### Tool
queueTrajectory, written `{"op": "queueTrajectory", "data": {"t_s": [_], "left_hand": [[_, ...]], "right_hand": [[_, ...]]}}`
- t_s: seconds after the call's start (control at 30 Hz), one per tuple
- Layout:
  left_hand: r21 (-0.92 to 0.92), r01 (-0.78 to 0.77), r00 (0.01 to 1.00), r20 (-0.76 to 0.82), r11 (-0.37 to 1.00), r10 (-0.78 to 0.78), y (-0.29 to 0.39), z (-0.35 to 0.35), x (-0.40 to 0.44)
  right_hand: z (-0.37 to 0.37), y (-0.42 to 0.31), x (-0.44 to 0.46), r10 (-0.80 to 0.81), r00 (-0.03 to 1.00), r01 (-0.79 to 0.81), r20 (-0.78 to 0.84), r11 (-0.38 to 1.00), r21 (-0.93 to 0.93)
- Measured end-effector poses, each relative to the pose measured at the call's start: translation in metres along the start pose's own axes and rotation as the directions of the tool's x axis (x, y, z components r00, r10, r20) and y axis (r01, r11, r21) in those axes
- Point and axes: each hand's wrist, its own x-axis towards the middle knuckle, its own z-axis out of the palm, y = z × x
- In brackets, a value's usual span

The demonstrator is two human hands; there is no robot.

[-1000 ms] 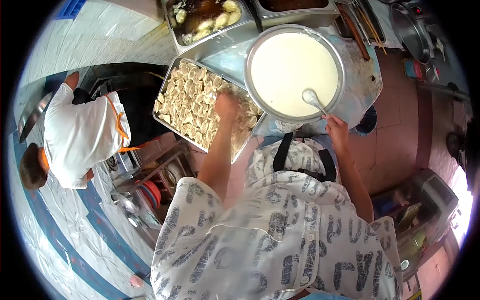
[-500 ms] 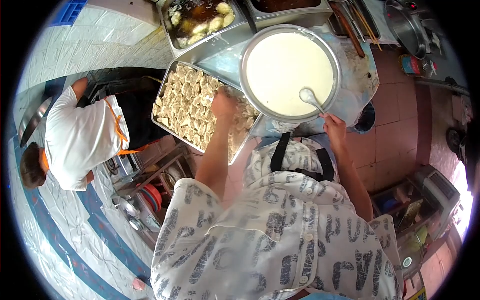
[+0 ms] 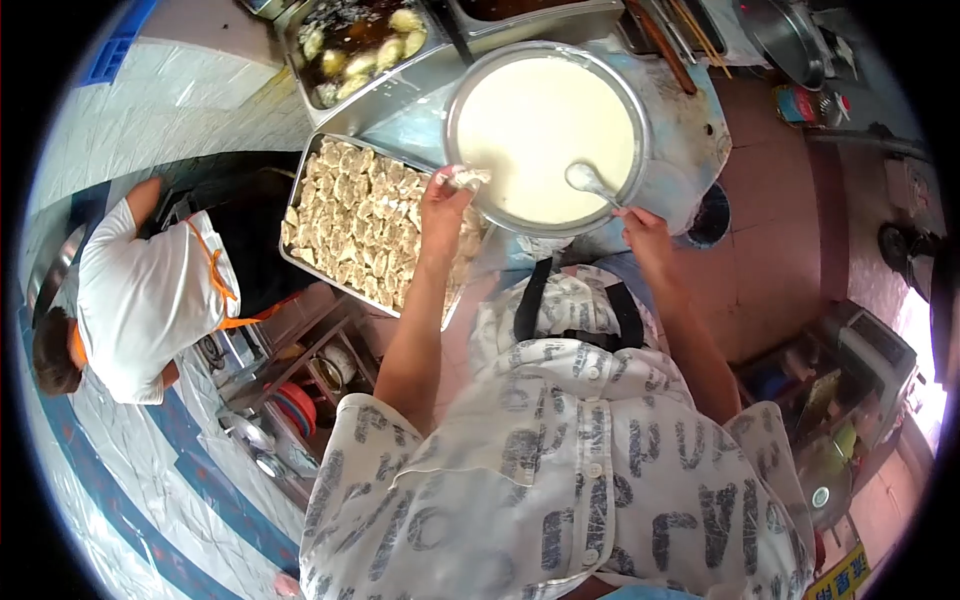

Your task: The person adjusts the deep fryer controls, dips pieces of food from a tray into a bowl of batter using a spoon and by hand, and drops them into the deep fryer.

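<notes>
My left hand (image 3: 443,210) pinches a pale, flour-dusted piece of food (image 3: 468,177) at the left rim of a large metal basin (image 3: 640,100). Thick cream-white batter (image 3: 545,125) fills much of the basin. My right hand (image 3: 645,228) grips the handle of a ladle (image 3: 584,178), whose bowl rests in the batter near the right side. Below and left of the basin lies a metal tray (image 3: 352,288), packed with rows of similar brownish, floured pieces (image 3: 350,205). What exactly these pieces are, I cannot tell.
At the top left, a fryer (image 3: 345,108) holds dark oil with several battered pieces (image 3: 362,62) in it. Tongs and chopsticks (image 3: 698,35) lie at the top right. A co-worker in white (image 3: 155,300) bends at the left. A dark bucket (image 3: 710,215) stands right of the table.
My left hand has lifted a floured piece from the tray and carried it up to the basin's left rim. My right hand still holds the ladle. The whole view has shifted slightly.
</notes>
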Motion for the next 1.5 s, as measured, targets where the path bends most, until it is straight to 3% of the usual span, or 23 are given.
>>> {"op": "queueTrajectory", "data": {"t_s": [0.07, 0.13, 0.17, 0.27, 0.4, 0.43, 0.47, 0.57, 0.63, 0.77, 0.87, 0.97, 1.17, 1.23, 1.33, 1.43, 1.5], "left_hand": [[0.057, 0.093, 0.995, 0.026, 0.994, -0.094, -0.010, 0.014, -0.001], [0.282, 0.060, 0.995, 0.053, 0.958, -0.078, -0.038, 0.020, 0.007], [0.356, 0.056, 0.990, 0.104, 0.933, -0.099, -0.050, 0.023, 0.009], [0.658, -0.052, 0.983, 0.165, 0.752, -0.077, -0.056, 0.058, 0.002], [0.868, -0.109, 0.981, 0.174, 0.485, -0.091, -0.059, 0.099, -0.003], [0.912, -0.160, 0.983, 0.180, 0.377, -0.017, -0.062, 0.106, -0.003], [0.919, -0.163, 0.984, 0.178, 0.359, -0.008, -0.066, 0.110, -0.002], [0.939, -0.163, 0.985, 0.171, 0.302, -0.001, -0.084, 0.113, 0.005], [0.954, -0.148, 0.987, 0.158, 0.260, -0.017, -0.086, 0.113, 0.007], [0.916, -0.180, 0.982, 0.186, 0.359, 0.020, -0.083, 0.109, 0.000], [0.902, -0.197, 0.980, 0.189, 0.383, 0.059, -0.081, 0.105, -0.004], [0.898, -0.197, 0.980, 0.188, 0.394, 0.062, -0.078, 0.102, -0.005], [0.891, -0.183, 0.983, 0.175, 0.417, 0.057, -0.077, 0.100, -0.005], [0.882, -0.168, 0.986, 0.156, 0.440, 0.062, -0.068, 0.104, -0.008], [0.741, -0.208, 0.978, 0.169, 0.638, 0.123, -0.081, 0.093, -0.002], [0.469, -0.110, 0.991, 0.123, 0.876, 0.058, -0.118, 0.082, 0.021], [0.269, 0.184, 0.979, 0.034, 0.945, -0.201, -0.109, 0.082, 0.024]], "right_hand": [[0.000, -0.003, -0.003, -0.105, 0.994, 0.098, -0.036, 0.984, -0.151], [0.001, -0.022, -0.014, -0.252, 0.965, 0.199, -0.078, 0.890, -0.410], [0.000, -0.036, -0.021, -0.201, 0.974, 0.127, -0.105, 0.867, -0.482], [-0.001, -0.052, -0.034, -0.489, 0.858, 0.290, -0.158, 0.714, -0.637], [-0.005, -0.059, -0.032, -0.473, 0.871, 0.205, -0.131, 0.594, -0.778], [-0.004, -0.054, -0.029, -0.490, 0.863, 0.208, -0.122, 0.565, -0.798], [-0.004, -0.049, -0.026, -0.507, 0.855, 0.210, -0.113, 0.536, -0.818], [0.003, -0.047, -0.022, -0.353, 0.933, 0.118, -0.062, 0.466, -0.877], [0.008, -0.050, -0.029, -0.406, 0.913, 0.212, -0.032, 0.541, -0.814], [0.015, -0.049, -0.035, -0.489, 0.871, 0.299, -0.038, 0.591, -0.749], [0.004, -0.044, -0.023, -0.442, 0.887, 0.156, -0.135, 0.561, -0.813], [-0.004, -0.041, -0.018, -0.437, 0.892, 0.149, -0.112, 0.519, -0.842], [0.012, -0.052, -0.033, -0.475, 0.880, 0.316, -0.022, 0.619, -0.719], [0.011, -0.056, -0.031, -0.429, 0.899, 0.225, -0.088, 0.626, -0.747], [0.006, -0.056, -0.021, -0.416, 0.900, 0.168, -0.127, 0.603, -0.780], [-0.002, -0.044, -0.019, -0.423, 0.901, 0.183, -0.097, 0.573, -0.799], [-0.001, -0.044, -0.020, -0.423, 0.904, 0.231, -0.065, 0.610, -0.758]]}}
